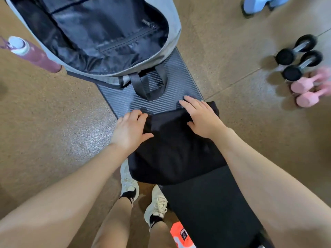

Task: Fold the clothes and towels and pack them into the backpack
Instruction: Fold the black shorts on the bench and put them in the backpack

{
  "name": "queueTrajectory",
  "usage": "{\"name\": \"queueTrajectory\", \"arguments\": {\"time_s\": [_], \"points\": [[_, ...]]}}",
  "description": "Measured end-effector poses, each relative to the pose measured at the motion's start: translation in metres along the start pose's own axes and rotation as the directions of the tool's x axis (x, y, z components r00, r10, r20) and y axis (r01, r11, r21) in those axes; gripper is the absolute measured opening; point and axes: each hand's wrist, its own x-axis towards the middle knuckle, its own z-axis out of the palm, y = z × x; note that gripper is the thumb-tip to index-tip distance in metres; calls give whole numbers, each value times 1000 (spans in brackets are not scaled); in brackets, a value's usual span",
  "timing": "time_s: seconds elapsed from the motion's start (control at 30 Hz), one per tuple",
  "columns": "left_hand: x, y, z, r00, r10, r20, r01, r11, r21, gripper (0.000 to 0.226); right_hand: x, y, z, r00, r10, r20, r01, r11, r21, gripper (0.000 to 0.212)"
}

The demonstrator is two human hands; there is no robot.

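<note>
A black garment point(176, 151) lies folded on a dark ribbed bench point(125, 99). My left hand point(129, 130) rests on its left far corner, fingers curled over the cloth's edge and thumb on top. My right hand point(201, 117) presses flat on the right far corner with straight fingers. The grey backpack point(172, 24) lies unzipped at the bench's far end, its dark lining point(100, 33) showing and nothing visible inside.
A maroon bottle with a white cap point(34, 52) stands left of the backpack. Black dumbbells point(299, 56) and pink dumbbells point(311, 88) lie on the floor at right. An orange cloth point(180, 235) hangs by the bench's near end. My shoes point(155, 204) stand left of the bench.
</note>
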Motion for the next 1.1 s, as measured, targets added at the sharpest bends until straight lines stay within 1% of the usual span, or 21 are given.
{"name": "queueTrajectory", "arguments": {"time_s": [0.1,0.17,0.2,0.27,0.33,0.4,0.47,0.53,0.6,0.7,0.77,0.8,0.83,0.87,0.9,0.93,0.97,1.0,1.03,1.07,1.1], "points": [[5,-1,-5,988,-87,127,88,996,1,61,10,4,-12,991,3,131,9,996,-90,77],[4,-2,-5,971,-84,225,87,996,-2,52,2,2,-14,979,31,199,2,986,-165,79],[3,-2,-4,960,-51,275,53,999,1,48,-4,2,-13,972,48,228,0,978,-207,76],[-2,-2,-6,950,13,313,12,997,-76,43,-17,3,-9,969,49,242,25,956,-294,55],[-6,-3,-15,969,38,244,20,973,-230,37,-28,6,-13,972,74,222,-7,957,-290,34],[-12,-3,-30,995,60,76,-33,950,-309,29,-37,10,-27,981,151,120,-142,986,-83,27],[-20,0,-54,990,94,-108,-125,938,-324,21,-45,17,-47,984,170,-48,-163,979,126,24],[-27,7,-79,960,151,-238,-223,921,-318,14,-53,20,-70,977,154,-149,-127,975,182,22],[-35,18,-95,912,255,-322,-344,903,-258,13,-66,18,-84,974,121,-193,-88,981,171,25],[-49,28,-92,849,391,-356,-460,878,-134,21,-95,11,-85,939,113,-324,-50,979,197,20],[-59,30,-71,833,456,-313,-496,867,-56,28,-117,9,-68,926,82,-368,-31,989,143,19],[-65,31,-57,832,483,-274,-506,863,-16,31,-128,9,-54,936,65,-347,-28,994,109,17],[-71,32,-41,838,507,-200,-510,859,39,33,-138,9,-37,960,60,-272,-36,995,94,19],[-76,34,-25,849,521,-89,-512,852,106,34,-146,8,-19,984,61,-165,-49,996,77,25],[-84,38,-13,863,499,70,-504,846,173,33,-154,6,-2,998,60,-29,-58,997,43,29],[-91,43,-2,871,425,248,-476,855,208,30,-161,5,14,992,48,119,-50,999,13,33],[-96,48,11,867,323,379,-425,876,227,29,-168,5,28,970,46,240,-46,999,-7,36],[-102,52,21,873,256,415,-372,900,227,31,-174,4,38,948,66,312,-71,997,6,37],[-107,57,27,893,230,387,-327,922,208,32,-179,3,45,947,103,304,-128,990,66,36],[-112,63,32,921,263,289,-319,932,169,32,-184,2,50,961,167,219,-204,966,159,34],[-113,66,41,931,316,182,-343,928,143,32,-187,3,53,961,265,79,-277,923,267,32]]}}
